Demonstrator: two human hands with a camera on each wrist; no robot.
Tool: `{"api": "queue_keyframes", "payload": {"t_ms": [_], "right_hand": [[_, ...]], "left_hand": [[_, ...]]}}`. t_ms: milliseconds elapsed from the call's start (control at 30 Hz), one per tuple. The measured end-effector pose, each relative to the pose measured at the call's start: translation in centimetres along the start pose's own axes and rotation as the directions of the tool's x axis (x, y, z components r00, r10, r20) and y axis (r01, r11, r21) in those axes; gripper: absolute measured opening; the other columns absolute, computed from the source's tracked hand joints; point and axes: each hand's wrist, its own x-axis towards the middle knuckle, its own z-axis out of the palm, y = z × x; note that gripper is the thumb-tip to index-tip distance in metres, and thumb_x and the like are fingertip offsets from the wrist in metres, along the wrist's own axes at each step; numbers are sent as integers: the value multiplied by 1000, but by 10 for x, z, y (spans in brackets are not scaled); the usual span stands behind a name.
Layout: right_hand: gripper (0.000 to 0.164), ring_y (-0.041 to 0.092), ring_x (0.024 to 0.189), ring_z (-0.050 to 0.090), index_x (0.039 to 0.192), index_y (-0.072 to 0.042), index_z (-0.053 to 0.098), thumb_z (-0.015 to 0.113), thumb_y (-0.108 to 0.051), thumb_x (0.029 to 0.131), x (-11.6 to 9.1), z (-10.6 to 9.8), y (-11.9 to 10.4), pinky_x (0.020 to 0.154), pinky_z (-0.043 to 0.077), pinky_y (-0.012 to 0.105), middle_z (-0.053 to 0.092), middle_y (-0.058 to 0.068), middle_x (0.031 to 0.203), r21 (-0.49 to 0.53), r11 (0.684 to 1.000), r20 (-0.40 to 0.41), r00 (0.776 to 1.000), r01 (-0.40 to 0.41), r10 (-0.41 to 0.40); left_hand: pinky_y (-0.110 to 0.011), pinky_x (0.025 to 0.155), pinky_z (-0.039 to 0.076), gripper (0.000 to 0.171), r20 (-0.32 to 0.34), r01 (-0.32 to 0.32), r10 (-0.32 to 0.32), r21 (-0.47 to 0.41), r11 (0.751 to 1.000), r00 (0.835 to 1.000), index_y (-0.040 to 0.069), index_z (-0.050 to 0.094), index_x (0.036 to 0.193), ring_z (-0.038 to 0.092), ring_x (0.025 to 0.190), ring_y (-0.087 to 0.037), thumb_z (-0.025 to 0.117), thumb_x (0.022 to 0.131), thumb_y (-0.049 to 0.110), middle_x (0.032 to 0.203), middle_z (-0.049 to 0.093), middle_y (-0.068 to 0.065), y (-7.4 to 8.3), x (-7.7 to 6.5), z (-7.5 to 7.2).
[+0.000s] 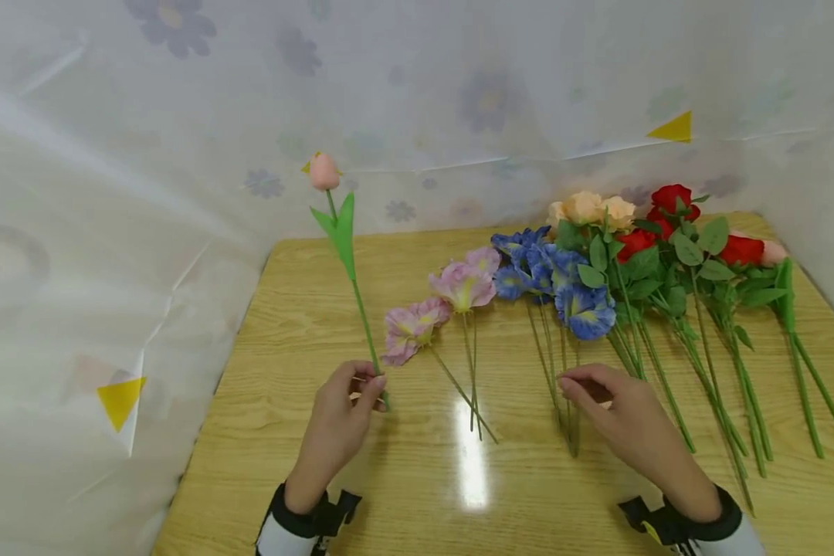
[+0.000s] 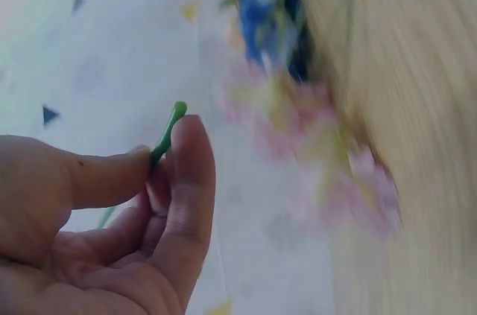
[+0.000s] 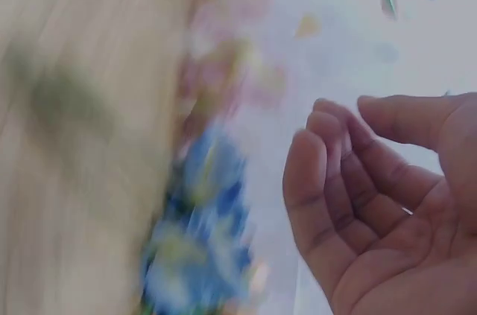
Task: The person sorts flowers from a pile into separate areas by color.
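Between thumb and fingers, my left hand (image 1: 339, 421) pinches a pink tulip (image 1: 323, 171) near the bottom of its green stem. The tulip stands nearly upright, leaning slightly left, with two green leaves. In the left wrist view the stem's lower end (image 2: 179, 110) pokes out past the fingertips. My right hand (image 1: 628, 417) hovers over the stems of the blue flowers (image 1: 549, 274). Its fingers are loosely bent with a gap to the thumb, and nothing is held, as the right wrist view shows. Pink-purple flowers (image 1: 462, 286) lie between the hands.
Peach roses (image 1: 587, 207), red roses (image 1: 672, 199) and another pink tulip (image 1: 774, 253) lie at the right of the wooden table (image 1: 264, 432), stems toward me. A pale flower-patterned sheet (image 1: 389, 93) hangs behind the table and at its left.
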Motion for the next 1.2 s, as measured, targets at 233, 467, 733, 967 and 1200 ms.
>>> {"api": "queue_keyframes", "payload": {"t_ms": [233,467,733,967,1200], "right_hand": [[27,9,77,64,124,-23,64,57,-13,99,2,24,-39,64,54,29,67,-7,101,338,938,55,994,74,-98],[28,17,79,60,123,-14,66,57,-6,99,2,30,-58,62,53,29,62,-4,113,420,897,-12,990,133,-141],[21,11,62,56,103,-12,69,60,5,94,1,10,-50,50,48,24,59,-1,86,332,924,-183,974,189,-133],[13,2,54,50,105,0,69,61,-5,96,-4,-76,2,44,39,15,54,-6,69,9,999,-410,911,-45,44],[19,-17,53,35,94,-16,67,50,-16,103,-37,-146,147,41,33,8,36,-36,73,-99,919,-581,772,-381,257]], "left_hand": [[-28,68,57,12,143,-244,266,-151,958,953,2,62,105,65,84,-19,63,95,9,96,63,-8,28,-2,56],[-20,70,55,14,261,-356,385,-152,922,885,5,60,109,62,87,-9,60,97,12,100,59,-2,49,-5,90],[-15,76,51,24,392,-457,444,-66,887,806,9,59,118,60,91,-3,58,98,23,110,58,-3,55,-2,103],[-27,85,51,31,417,-419,334,131,898,845,16,55,125,56,102,-13,55,100,35,120,51,-1,31,-2,81],[-41,87,50,28,292,-279,202,252,927,935,12,58,121,53,110,-22,62,97,26,124,51,-4,2,0,42]]}}
